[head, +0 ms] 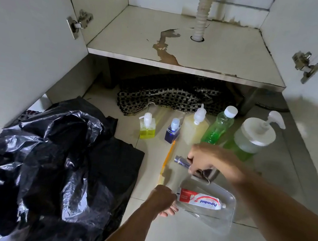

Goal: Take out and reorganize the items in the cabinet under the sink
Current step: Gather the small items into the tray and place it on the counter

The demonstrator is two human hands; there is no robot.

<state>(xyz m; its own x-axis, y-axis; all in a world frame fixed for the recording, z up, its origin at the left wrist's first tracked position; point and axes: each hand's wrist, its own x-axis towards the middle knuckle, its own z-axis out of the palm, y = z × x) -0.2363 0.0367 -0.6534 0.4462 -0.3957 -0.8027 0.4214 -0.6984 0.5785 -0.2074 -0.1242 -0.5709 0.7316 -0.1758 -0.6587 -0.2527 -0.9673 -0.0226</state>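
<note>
Toothpaste tube, red and white [199, 200], lies in the clear plastic tray [224, 217] our left hand [163, 199] grips; our right hand [207, 160] clutches shiny metal pieces [184, 161].

your hands over a clear tray [229, 212] on the floor

your left hand [163, 197] grips the tray's edge beside the toothpaste tube [200, 200] lying in it; your right hand [208, 158] holds a small metal piece [182, 161] above, near five bottles.
</note>
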